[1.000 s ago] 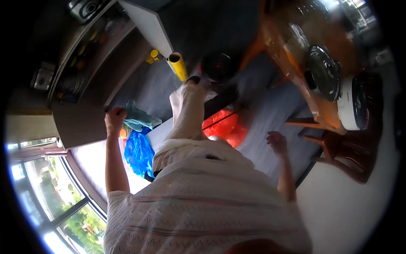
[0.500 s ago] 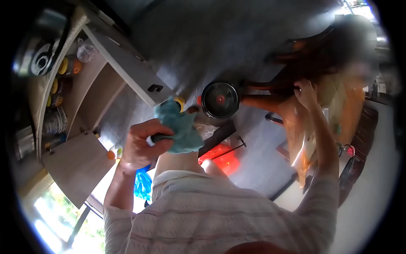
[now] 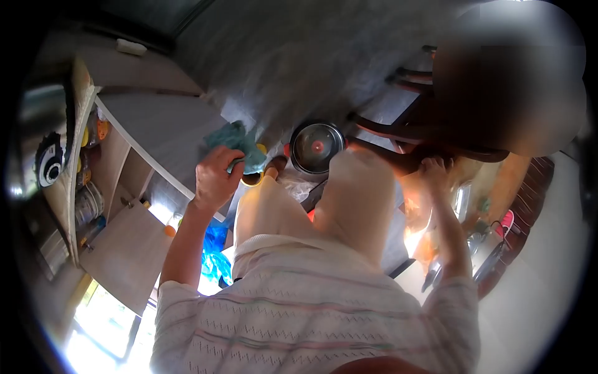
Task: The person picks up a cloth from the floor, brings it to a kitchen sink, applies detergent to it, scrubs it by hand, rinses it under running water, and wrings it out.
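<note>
My left hand (image 3: pixel 218 177) is closed around a crumpled teal cloth (image 3: pixel 235 142), which hangs out past the fingers in front of an open cabinet door. On the other side, my right hand (image 3: pixel 434 169) has its fingers curled at the edge of a dark wooden chair (image 3: pixel 408 132). The chair's legs point toward the middle of the view, and a blurred patch hides part of it. On the floor between the hands stands a round pot with a glass lid (image 3: pixel 317 148), just beyond my knees.
At left, a cabinet (image 3: pixel 118 163) stands with its doors (image 3: pixel 134 252) swung out, jars and dishes inside. A blue plastic bag (image 3: pixel 215 255) lies beside my leg. To the right is a wooden table (image 3: pixel 414 209) with several items nearby. A white block (image 3: pixel 131 47) sits on the cabinet top.
My left hand has moved a little left and away from me with the cloth. My right hand has shifted slightly toward me and left. My knees have come up, covering most of the red bag.
</note>
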Demonstrator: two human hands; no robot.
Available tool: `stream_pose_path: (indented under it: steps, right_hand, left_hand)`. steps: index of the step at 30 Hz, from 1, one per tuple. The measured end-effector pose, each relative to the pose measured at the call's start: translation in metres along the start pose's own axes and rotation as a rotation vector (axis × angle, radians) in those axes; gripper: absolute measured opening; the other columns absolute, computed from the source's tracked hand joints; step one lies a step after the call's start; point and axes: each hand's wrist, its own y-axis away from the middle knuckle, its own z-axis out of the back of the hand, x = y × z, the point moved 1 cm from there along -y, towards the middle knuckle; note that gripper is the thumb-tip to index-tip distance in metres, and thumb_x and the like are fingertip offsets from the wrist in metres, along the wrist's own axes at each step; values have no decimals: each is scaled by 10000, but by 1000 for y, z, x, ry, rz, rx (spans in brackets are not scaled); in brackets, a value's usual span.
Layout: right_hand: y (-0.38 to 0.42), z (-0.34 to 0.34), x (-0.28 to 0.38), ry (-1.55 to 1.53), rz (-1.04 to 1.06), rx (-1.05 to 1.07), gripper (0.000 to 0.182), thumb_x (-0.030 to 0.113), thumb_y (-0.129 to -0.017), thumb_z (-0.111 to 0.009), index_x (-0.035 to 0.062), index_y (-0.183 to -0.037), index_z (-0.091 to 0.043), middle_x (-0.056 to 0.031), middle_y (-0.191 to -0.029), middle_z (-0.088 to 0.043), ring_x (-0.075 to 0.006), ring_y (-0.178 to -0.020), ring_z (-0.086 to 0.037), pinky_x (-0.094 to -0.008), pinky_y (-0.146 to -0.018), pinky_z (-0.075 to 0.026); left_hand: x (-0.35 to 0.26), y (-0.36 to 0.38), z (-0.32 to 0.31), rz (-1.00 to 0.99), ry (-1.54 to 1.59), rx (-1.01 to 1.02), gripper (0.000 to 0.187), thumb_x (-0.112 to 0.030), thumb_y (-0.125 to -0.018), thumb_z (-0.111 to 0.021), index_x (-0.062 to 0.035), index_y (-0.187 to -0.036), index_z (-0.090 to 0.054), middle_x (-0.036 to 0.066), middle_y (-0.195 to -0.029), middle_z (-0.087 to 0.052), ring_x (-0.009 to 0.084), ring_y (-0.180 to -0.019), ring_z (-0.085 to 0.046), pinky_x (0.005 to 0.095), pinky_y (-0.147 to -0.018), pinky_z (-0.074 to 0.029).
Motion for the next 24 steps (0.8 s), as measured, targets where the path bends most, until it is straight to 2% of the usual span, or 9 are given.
stream_pose_path:
  steps: [6,9,10,15,17,18,21,24]
  right_hand:
    - [0,-5,-4,30,47,-32,93,215,-750,-503,135,-720,-538,-22,-815,-565,-216,-976,-472,-537,-988,-152]
    - [1,-14,-9,61,58,58,86,206,-738,-511,134,-729,-555,-25,-813,-569,-212,-1001,-458,-553,-988,-122]
    - [-1,13,-6,58,123,57,135,211,-759,-464,117,-733,-558,-57,-805,-572,-243,-903,-512,-502,-904,-294]
    - [-46,47,2,-37,81,-12,141,213,-764,-472,108,-743,-564,-59,-797,-578,-230,-871,-519,-475,-866,-312]
    - [-83,55,-5,-75,64,-31,144,213,-766,-475,104,-747,-566,-59,-794,-580,-226,-859,-522,-465,-851,-319]
    - [-102,58,-9,-95,58,-36,145,214,-767,-476,102,-749,-567,-60,-792,-581,-223,-852,-523,-459,-843,-322]
    - [-146,72,-21,-138,46,5,150,214,-771,-481,96,-755,-571,-61,-787,-585,-216,-833,-527,-443,-820,-333]
    - [-182,80,-36,-172,27,26,154,215,-774,-485,90,-761,-575,-62,-783,-588,-208,-815,-532,-427,-797,-344]
  left_hand:
    - [32,-13,-8,87,-110,-95,92,-70,-681,-586,-49,-770,-589,101,-736,-564,287,-662,-562,333,-587,-459]
    - [51,-13,-10,177,-182,-90,96,-97,-697,-568,-54,-780,-593,120,-767,-574,313,-692,-562,371,-620,-456]
    - [60,-16,-14,195,-201,-98,97,-108,-688,-571,-49,-763,-591,127,-747,-570,318,-677,-558,378,-608,-450]
    - [100,3,-28,506,-246,-175,148,-165,-645,-585,-20,-678,-584,161,-643,-551,344,-601,-536,413,-553,-420]
    - [126,-9,-46,624,-279,-185,179,-187,-628,-591,-9,-644,-581,175,-602,-544,355,-571,-527,427,-531,-408]
    - [147,-40,-70,618,-287,-198,178,-179,-627,-590,-2,-633,-573,180,-591,-538,353,-563,-523,425,-528,-404]
    - [184,-63,-85,670,-371,-34,180,-156,-623,-586,19,-602,-550,194,-561,-521,350,-539,-511,419,-521,-392]
    - [211,-130,-103,661,-430,131,184,-166,-616,-584,15,-607,-552,194,-572,-526,347,-547,-518,420,-527,-393]
